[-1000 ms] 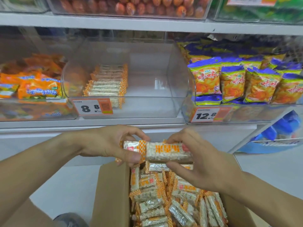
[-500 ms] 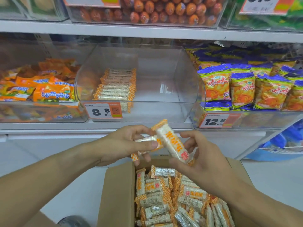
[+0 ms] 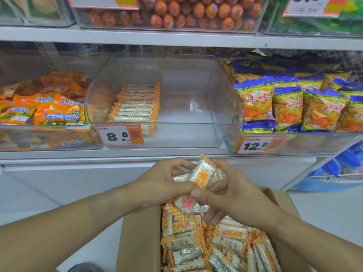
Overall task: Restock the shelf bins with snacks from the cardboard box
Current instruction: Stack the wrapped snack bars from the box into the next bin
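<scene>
An open cardboard box (image 3: 137, 240) at the bottom holds several rice-cracker snack bars (image 3: 231, 234) in clear and orange-checked wrappers. Just above the box, my left hand (image 3: 163, 183) and my right hand (image 3: 231, 195) both grip a small bunch of the same snack bars (image 3: 200, 173), standing nearly upright between my fingers. Straight ahead on the shelf sits a clear bin (image 3: 222, 114) with a short stack of these bars (image 3: 137, 105) at its left side; the rest of the bin floor is bare.
A bin of orange packets (image 3: 49, 110) stands to the left and a bin of blue-and-yellow chip bags (image 3: 290, 103) to the right. Sausage snacks (image 3: 186, 14) fill the shelf above. Price tags read 8.8 (image 3: 119, 135) and 12.8 (image 3: 255, 146). A blue bag (image 3: 337, 169) lies at right.
The bar I held flat between both hands has been turned upright and bunched with others. The hands closed together and rose slightly above the box.
</scene>
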`<state>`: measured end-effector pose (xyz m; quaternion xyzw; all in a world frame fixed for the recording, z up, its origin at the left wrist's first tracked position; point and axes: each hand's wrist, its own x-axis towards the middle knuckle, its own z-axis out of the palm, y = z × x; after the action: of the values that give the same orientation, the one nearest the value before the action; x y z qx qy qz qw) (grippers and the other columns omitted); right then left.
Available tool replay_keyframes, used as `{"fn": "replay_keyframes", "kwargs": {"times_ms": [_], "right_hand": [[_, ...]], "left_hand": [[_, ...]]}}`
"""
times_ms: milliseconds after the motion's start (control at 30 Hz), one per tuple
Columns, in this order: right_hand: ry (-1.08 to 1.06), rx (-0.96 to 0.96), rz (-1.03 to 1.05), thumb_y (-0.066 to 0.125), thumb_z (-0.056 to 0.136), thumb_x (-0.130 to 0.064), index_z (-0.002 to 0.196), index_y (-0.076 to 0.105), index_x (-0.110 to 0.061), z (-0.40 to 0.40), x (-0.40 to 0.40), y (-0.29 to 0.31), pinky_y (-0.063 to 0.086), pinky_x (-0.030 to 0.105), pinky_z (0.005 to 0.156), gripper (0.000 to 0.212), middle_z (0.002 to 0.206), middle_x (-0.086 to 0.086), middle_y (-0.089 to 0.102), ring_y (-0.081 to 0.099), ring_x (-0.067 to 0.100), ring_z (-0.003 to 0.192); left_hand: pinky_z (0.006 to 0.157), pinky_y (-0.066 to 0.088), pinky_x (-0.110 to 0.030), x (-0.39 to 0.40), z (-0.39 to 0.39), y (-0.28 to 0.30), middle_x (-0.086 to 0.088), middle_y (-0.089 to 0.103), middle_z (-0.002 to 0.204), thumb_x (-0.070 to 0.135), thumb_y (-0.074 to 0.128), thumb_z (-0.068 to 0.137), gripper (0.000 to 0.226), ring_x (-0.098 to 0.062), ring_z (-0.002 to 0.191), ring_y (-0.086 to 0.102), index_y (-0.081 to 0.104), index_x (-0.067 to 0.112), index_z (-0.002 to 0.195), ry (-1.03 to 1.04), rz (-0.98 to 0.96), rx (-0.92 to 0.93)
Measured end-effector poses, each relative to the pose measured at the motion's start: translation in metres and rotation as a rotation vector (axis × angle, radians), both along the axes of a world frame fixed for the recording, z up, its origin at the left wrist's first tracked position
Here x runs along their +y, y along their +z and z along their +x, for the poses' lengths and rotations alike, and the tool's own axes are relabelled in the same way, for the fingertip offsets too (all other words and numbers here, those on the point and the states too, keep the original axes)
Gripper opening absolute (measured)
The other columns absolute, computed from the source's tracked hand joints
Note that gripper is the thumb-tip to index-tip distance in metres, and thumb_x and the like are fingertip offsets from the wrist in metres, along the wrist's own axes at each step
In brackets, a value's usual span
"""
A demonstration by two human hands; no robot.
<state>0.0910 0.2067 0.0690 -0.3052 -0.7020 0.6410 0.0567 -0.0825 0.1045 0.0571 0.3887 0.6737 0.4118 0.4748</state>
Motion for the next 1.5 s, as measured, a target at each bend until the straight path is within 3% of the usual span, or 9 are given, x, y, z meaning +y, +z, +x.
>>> {"fn": "replay_keyframes", "kwargs": {"times_ms": [67, 200, 467, 633, 733, 867, 1167, 1367, 1500], "right_hand": [[0.026, -0.049, 0.229, 0.071, 0.08, -0.055, 0.113, 0.057, -0.045, 0.007, 0.01, 0.001, 0.055, 0.037, 0.051, 0.037, 0.071, 0.007, 0.072, 0.07, 0.029, 0.058], [0.022, -0.035, 0.531, 0.061, 0.078, -0.069, 0.088, 0.072, -0.034, 0.011, 0.024, -0.005, 0.045, 0.036, 0.059, 0.039, 0.064, 0.001, 0.061, 0.054, 0.014, 0.057], [-0.294, 0.085, 0.176, 0.066, 0.077, -0.062, 0.087, 0.064, -0.019, 0.001, 0.027, -0.016, 0.042, 0.037, 0.06, 0.044, 0.065, -0.004, 0.066, 0.053, 0.011, 0.055], [-0.221, -0.079, 0.332, 0.062, 0.073, -0.075, 0.084, 0.063, -0.014, 0.005, 0.036, -0.015, 0.041, 0.029, 0.062, 0.061, 0.067, -0.005, 0.059, 0.05, 0.009, 0.059], [-0.162, -0.046, 0.335, 0.069, 0.075, -0.068, 0.109, 0.061, -0.032, 0.01, 0.04, -0.01, 0.049, 0.024, 0.073, 0.05, 0.096, -0.014, 0.063, 0.063, 0.005, 0.086], [0.12, 0.071, 0.284, 0.08, 0.078, -0.047, 0.132, 0.051, -0.051, 0.011, 0.038, -0.002, 0.054, 0.026, 0.082, 0.061, 0.125, -0.023, 0.057, 0.059, 0.008, 0.115], [0.082, 0.195, 0.415, 0.085, 0.073, -0.036, 0.103, 0.065, -0.047, -0.003, 0.011, 0.008, 0.05, 0.014, 0.077, 0.037, 0.103, -0.018, 0.068, 0.066, 0.004, 0.096], [-0.076, 0.372, 0.691, 0.081, 0.07, -0.03, 0.105, 0.068, -0.034, -0.044, 0.022, 0.055, 0.046, 0.009, 0.068, 0.037, 0.098, -0.015, 0.069, 0.064, 0.003, 0.086], [-0.13, 0.26, 0.785, 0.089, 0.069, -0.027, 0.122, 0.056, -0.034, -0.096, 0.055, 0.09, 0.045, 0.011, 0.068, 0.062, 0.092, -0.013, 0.066, 0.06, 0.002, 0.072]], "left_hand": [[0.08, 0.06, -0.036, -0.001, -0.005, 0.003, -0.001, 0.074, 0.11, 0.017, 0.083, 0.08, 0.036, -0.017, 0.091, 0.073, 0.069, 0.027, 0.111, -0.081, -0.011, 0.003], [0.089, 0.058, -0.036, -0.003, -0.009, 0.008, 0.001, 0.073, 0.117, 0.013, 0.079, 0.085, 0.035, -0.012, 0.109, 0.069, 0.068, 0.021, 0.117, -0.198, -0.019, -0.024], [0.074, 0.059, -0.039, 0.0, -0.007, 0.02, -0.019, 0.073, 0.103, 0.017, 0.079, 0.083, 0.044, -0.031, 0.079, 0.073, 0.063, 0.016, 0.124, -0.093, -0.009, -0.191], [0.066, 0.058, -0.031, 0.0, -0.013, 0.026, -0.019, 0.072, 0.108, 0.007, 0.084, 0.072, 0.051, -0.037, 0.073, 0.073, 0.064, 0.014, 0.118, 0.067, -0.002, -0.177], [0.06, 0.054, -0.026, -0.002, -0.021, 0.03, -0.014, 0.073, 0.107, 0.003, 0.08, 0.076, 0.046, -0.025, 0.07, 0.072, 0.063, 0.009, 0.118, -0.032, -0.015, -0.145], [0.079, 0.054, -0.025, -0.009, -0.038, 0.039, 0.0, 0.069, 0.116, 0.01, 0.081, 0.079, 0.044, -0.019, 0.1, 0.069, 0.071, 0.024, 0.119, -0.216, 0.026, -0.023], [0.086, 0.056, -0.042, -0.025, -0.049, 0.042, -0.002, 0.068, 0.106, 0.025, 0.086, 0.077, 0.051, -0.027, 0.096, 0.069, 0.062, 0.036, 0.121, -0.17, 0.149, 0.117], [0.087, 0.046, -0.012, -0.042, -0.074, 0.058, 0.02, 0.062, 0.114, 0.062, 0.081, 0.064, 0.072, -0.002, 0.108, 0.06, 0.052, 0.043, 0.127, 0.172, 0.384, 0.54], [0.08, 0.036, -0.005, -0.047, -0.117, 0.062, 0.012, 0.054, 0.11, 0.045, 0.083, 0.069, 0.059, 0.0, 0.097, 0.054, 0.057, 0.031, 0.12, 0.491, 0.419, 0.92]]}}
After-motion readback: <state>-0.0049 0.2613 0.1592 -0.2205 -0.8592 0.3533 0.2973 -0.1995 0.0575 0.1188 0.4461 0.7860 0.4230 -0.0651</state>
